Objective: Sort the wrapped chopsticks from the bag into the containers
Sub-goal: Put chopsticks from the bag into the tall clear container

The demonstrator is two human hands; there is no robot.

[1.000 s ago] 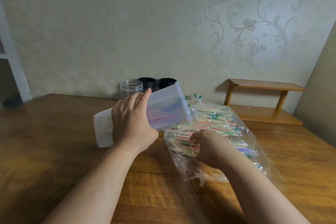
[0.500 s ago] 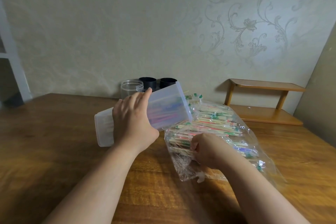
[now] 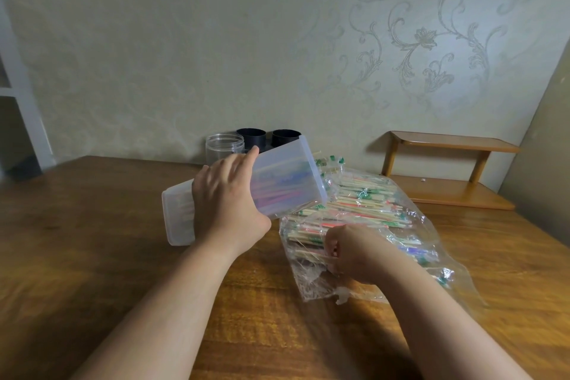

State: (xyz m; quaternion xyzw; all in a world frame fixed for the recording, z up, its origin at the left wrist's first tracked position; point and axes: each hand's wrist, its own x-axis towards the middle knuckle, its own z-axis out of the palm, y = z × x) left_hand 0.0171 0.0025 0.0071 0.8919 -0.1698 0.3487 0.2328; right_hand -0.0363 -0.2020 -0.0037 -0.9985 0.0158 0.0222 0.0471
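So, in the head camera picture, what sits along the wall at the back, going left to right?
Clear jar → black cup → second black cup → wooden shelf. The plastic box held by the left hand overlaps the cups, so I leave it out.

A pale greenish wall [image 3: 154,55] fills the view, with an embossed floral scroll pattern [image 3: 422,40] at 1 o'clock. The brown wooden worktop [image 3: 77,225] spans the lower half. A small two-tier wooden shelf [image 3: 453,145] stands at 3 o'clock, and a white frame [image 3: 27,120] edges 9 o'clock.
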